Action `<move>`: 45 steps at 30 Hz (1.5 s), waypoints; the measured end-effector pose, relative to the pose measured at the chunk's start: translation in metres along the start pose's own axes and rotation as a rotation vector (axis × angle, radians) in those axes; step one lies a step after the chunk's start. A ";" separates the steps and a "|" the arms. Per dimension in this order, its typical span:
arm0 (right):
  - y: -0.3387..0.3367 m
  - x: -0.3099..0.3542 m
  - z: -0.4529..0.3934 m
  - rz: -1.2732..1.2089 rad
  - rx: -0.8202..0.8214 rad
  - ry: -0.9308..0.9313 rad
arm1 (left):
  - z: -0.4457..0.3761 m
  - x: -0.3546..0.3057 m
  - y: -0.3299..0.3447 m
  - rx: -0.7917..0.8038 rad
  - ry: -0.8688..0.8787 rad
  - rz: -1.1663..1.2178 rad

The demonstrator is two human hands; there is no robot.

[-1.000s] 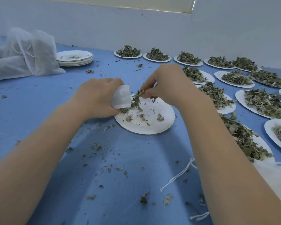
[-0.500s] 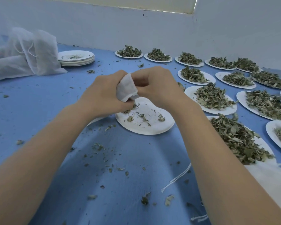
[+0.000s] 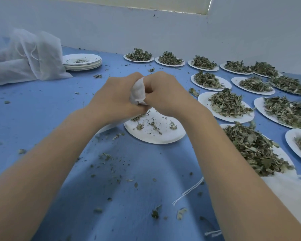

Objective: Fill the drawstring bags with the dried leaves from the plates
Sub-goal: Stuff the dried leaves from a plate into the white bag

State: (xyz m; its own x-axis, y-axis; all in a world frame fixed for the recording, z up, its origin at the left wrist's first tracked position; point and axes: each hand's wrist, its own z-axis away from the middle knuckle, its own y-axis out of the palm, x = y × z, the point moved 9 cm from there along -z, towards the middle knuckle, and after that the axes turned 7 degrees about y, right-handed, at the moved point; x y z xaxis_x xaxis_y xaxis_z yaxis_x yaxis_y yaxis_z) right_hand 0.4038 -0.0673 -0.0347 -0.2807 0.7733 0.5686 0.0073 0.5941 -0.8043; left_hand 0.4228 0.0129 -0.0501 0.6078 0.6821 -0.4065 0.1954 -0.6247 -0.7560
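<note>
1. The blue worktop [image 3: 42,119] carries full plates of dried leaves [image 3: 229,105] across the right of the frame.
2. At centre, my left hand [image 3: 111,100] and right hand [image 3: 165,96] both grip the small drawstring bag [image 3: 137,92] above the nearly empty plate [image 3: 156,134].
3. I judge a loose grip could spill leaves; the full plate [image 3: 254,150] at lower right crowds my right forearm.

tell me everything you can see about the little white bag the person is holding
The small white bag looks like thin, soft cloth, crumpled and bunched. It is held in the air just above the nearly empty white plate, squeezed between the two hands: the left hand grips its left side and the right hand closes on its right side. Only a narrow strip shows between the fingers. Its opening, drawstring and contents are hidden. A few dried leaves hang just beneath it.
</note>
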 end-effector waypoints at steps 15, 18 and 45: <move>-0.016 -0.022 -0.001 -0.538 -0.160 -0.021 | 0.005 0.034 -0.019 0.025 -0.040 -0.038; -0.003 -0.035 -0.007 -0.233 -0.220 0.078 | 0.009 0.048 -0.019 0.017 -0.085 -0.070; 0.024 -0.076 -0.001 0.512 0.201 0.407 | 0.017 0.066 -0.001 0.040 -0.186 0.092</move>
State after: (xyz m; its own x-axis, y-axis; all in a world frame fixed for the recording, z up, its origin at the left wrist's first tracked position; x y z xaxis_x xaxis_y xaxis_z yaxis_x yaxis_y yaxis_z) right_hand 0.4266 -0.1110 -0.0972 0.0942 0.9910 0.0955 -0.1467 0.1087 -0.9832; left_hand 0.4500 0.0649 -0.0853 0.4688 0.6832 -0.5599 0.1123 -0.6748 -0.7294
